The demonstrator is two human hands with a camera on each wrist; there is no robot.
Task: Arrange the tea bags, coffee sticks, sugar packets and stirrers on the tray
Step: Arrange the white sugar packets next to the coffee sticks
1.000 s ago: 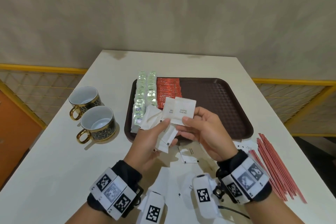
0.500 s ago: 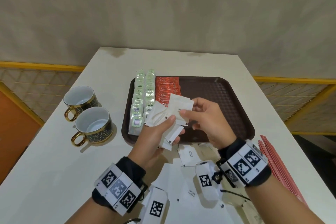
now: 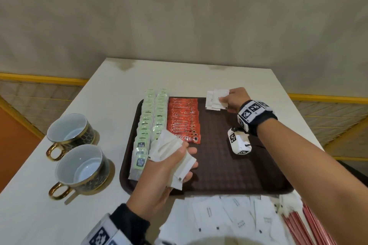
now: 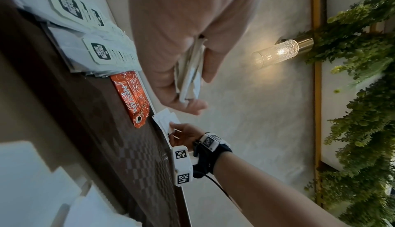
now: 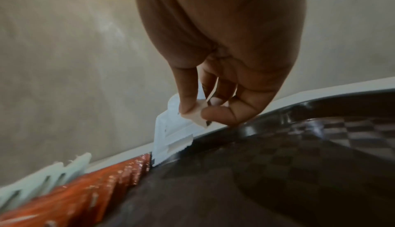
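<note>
Nearest, loose sugar packets (image 3: 235,217) and red stirrers (image 3: 310,226) are seen lying on the bench (image 3: 49,205) in front of the tray (image 3: 229,175). Just beyond, a fanned bundle of packets (image 3: 169,155) is gripped by the left hand (image 3: 161,177), fingers curled round it, over the tray's near left part. Alongside, two rows of tea bags (image 3: 149,125) and a row of coffee sticks (image 3: 184,119) are laid running front to back. Farthest, a few packets (image 3: 216,100) are pinched between thumb and fingers of the right hand (image 3: 237,100) at the tray's far edge, just right of the coffee row's far end. A new sugar row is judged to start there; its line should be kept parallel to the coffee row, and the right hand is the nearer one for it.
</note>
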